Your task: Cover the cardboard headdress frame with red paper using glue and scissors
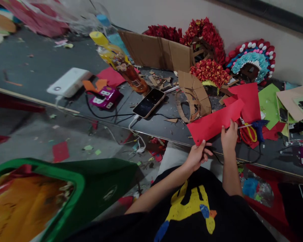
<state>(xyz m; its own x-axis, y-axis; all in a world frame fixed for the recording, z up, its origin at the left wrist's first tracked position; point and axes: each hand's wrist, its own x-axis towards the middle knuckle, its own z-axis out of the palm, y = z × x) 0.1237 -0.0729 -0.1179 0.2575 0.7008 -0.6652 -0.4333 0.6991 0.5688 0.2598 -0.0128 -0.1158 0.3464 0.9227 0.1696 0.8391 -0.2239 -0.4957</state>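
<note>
A strip of red paper (214,122) lies slanted in front of me, over the table's near edge. My left hand (198,156) pinches its lower left corner between thumb and finger, the other fingers loosely stretched. Near the strip's right end, my right hand (229,137) grips the lower edge with its fingers bent. Just beyond the strip stands a cut cardboard frame (195,101). Right of my right hand are scissors with red and yellow handles (251,133) and a blue glue gun (261,127). A larger red sheet (249,101) lies behind them.
A phone (149,103), a tilted-looking drink bottle (121,65), a purple power strip (105,97) and a white power bank (69,82) are on the table, with cables hanging over its edge. Flowered headpieces (209,72) lean at the wall. A green bin (98,178) stands lower left.
</note>
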